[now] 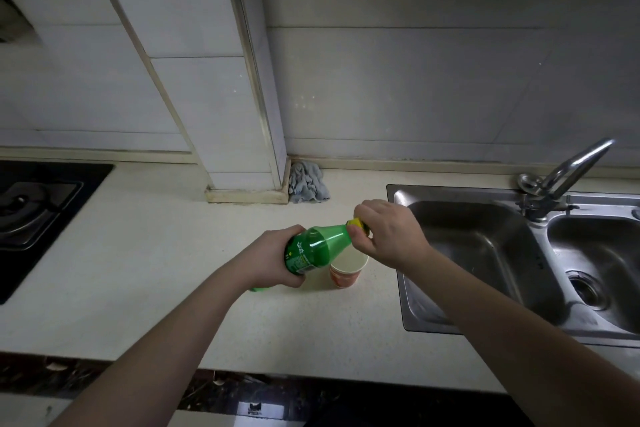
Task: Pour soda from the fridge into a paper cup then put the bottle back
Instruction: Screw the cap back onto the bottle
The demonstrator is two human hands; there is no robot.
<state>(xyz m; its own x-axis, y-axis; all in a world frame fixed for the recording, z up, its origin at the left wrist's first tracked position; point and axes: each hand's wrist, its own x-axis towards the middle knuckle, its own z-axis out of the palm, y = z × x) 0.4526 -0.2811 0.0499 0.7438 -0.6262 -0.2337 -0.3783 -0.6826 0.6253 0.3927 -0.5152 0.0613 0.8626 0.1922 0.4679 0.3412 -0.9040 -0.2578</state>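
- At the far left a gas hob is set into the worktop; it sits well apart from the action and takes no part in it.
- The left hand is wrapped round the body of the green soda bottle, which is tilted with its neck pointing right, held above the worktop.
- Just below and right of the bottle's shoulder stands the paper cup, upright, and it looks empty, though the dim light makes that hard to swear to.
- The right hand pinches the yellow cap at the bottle's mouth with fingers and thumb curled round it.
- My reading: the bottle is out of the fridge and the cap is being worked; whether it is coming off or going on I cannot tell. If the cup is empty, pouring, recapping and the trip back to the fridge all remain.
- Room: bare worktop spreads left and toward the near edge. On the right the sink rim lies near the cup, with the tap beyond, so the cup has little margin that side.
- A grey cloth lies against the back wall, out of the way.
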